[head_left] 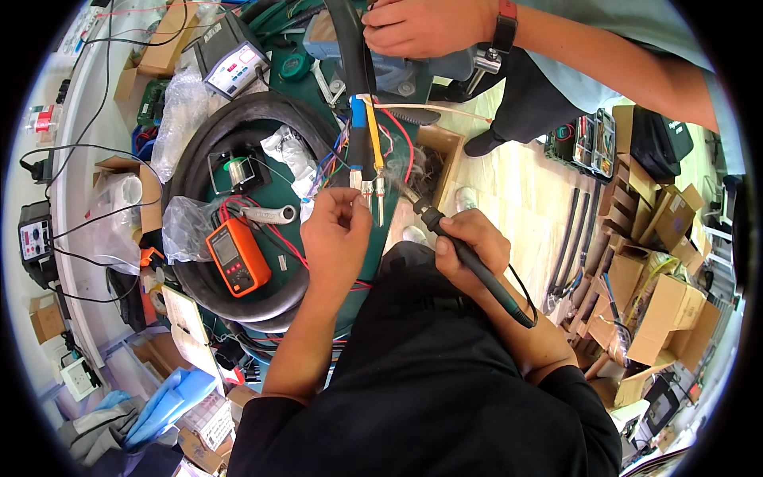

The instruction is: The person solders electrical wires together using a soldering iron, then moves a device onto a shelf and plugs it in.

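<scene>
A soldering iron (pixel 486 280) with a dark handle is gripped in my right hand (pixel 482 242). Its metal tip points up and left at a metal connector pin (pixel 380 195) on the end of a yellow-sleeved wire (pixel 373 135); whether they touch I cannot tell. Faint smoke seems to hang there. My left hand (pixel 337 230) is pinched closed just left of the pin; what its fingertips hold is hidden. Above, a thick black cable (pixel 354 60) hangs with several thin coloured wires (pixel 332 155) fanning from its end. Another person's hand (pixel 425 28) is at this cable.
Left on the green table lie a coiled black hose (pixel 187 262), an orange multimeter (pixel 238 258), a wrench (pixel 269 215) and a soldering station (pixel 237 67). A wooden box (pixel 449 155) stands right of the table edge. Cardboard boxes (pixel 668 318) and a toolbox (pixel 594 143) are on the floor.
</scene>
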{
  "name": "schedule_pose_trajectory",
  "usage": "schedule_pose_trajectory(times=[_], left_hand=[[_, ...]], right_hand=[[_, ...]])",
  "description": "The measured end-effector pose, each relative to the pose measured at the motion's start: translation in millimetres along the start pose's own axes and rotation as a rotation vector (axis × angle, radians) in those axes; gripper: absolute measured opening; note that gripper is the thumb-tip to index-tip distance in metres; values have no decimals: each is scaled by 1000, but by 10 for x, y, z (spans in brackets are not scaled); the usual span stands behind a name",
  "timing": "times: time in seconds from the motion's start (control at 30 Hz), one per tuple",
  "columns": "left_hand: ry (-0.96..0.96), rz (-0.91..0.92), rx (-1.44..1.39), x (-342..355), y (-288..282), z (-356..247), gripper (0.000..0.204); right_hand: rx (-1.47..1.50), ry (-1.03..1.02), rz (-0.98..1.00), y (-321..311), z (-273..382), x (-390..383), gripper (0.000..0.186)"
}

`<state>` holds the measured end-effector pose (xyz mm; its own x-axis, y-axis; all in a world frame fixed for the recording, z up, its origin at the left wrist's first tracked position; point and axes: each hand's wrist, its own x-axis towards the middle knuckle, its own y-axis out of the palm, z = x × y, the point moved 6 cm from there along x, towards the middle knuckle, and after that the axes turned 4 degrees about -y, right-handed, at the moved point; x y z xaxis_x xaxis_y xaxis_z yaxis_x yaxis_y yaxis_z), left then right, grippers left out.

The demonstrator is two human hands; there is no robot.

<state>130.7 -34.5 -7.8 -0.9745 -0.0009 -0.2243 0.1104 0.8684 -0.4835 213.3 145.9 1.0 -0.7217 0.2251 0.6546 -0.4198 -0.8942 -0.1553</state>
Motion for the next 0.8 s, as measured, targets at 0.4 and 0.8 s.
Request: schedule_pose_trajectory(times=[0.4,0.8], left_hand=[[42,-23,-46,27,-6,66,10],[62,-43,-23,60,1,100,12]], right_hand=[[-37,-46,67,40,28,21,20],[-68,-107,70,43,27,-8,21]])
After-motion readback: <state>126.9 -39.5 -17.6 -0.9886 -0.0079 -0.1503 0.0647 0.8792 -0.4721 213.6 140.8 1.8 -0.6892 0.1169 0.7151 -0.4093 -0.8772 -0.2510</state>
